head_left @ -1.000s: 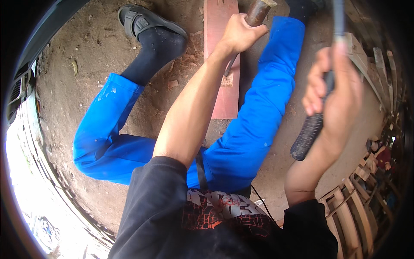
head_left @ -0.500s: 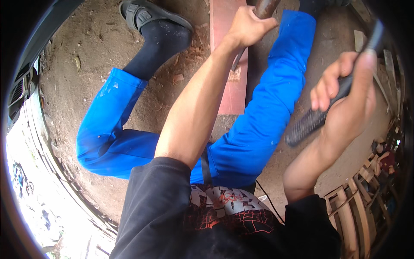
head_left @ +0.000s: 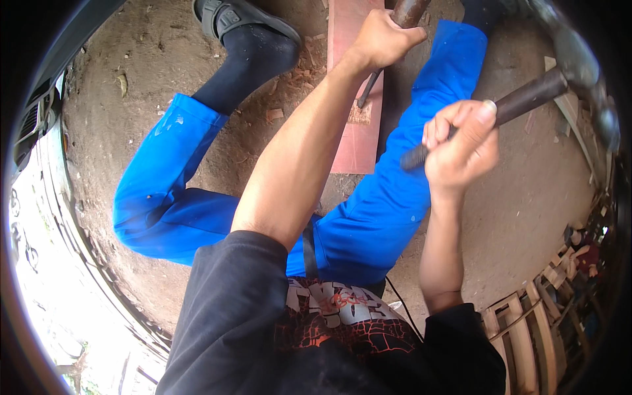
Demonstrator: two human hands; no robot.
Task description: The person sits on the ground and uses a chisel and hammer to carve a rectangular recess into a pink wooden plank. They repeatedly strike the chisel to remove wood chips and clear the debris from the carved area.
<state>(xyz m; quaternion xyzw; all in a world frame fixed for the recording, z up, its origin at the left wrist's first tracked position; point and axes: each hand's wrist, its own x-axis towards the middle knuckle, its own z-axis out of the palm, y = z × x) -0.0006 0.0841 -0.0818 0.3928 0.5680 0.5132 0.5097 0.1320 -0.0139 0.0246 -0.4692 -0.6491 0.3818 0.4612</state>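
My left hand (head_left: 388, 41) is closed round the thick brown handle of a chisel (head_left: 370, 89). Its narrow dark blade slants down to a rough cut notch (head_left: 360, 112) in a reddish wooden board (head_left: 355, 155). The board lies lengthwise on the ground between my legs. Off to the right, my right hand (head_left: 463, 141) grips the dark handle of a hammer (head_left: 532, 99), raised above my right leg. The hammer's metal head (head_left: 579, 56) points to the far right and is smeared by motion.
My legs in blue trousers (head_left: 388, 191) flank the board, the left one bent. Wood chips (head_left: 275, 114) lie on the dirt floor (head_left: 158, 72). Stacked wooden pieces (head_left: 526, 329) stand at the lower right, and thin strips (head_left: 573, 125) lie at the right edge.
My right hand with the hammer has swung left, and the hammer's head has come into clear view. My left hand keeps the chisel in nearly the same place on the board.
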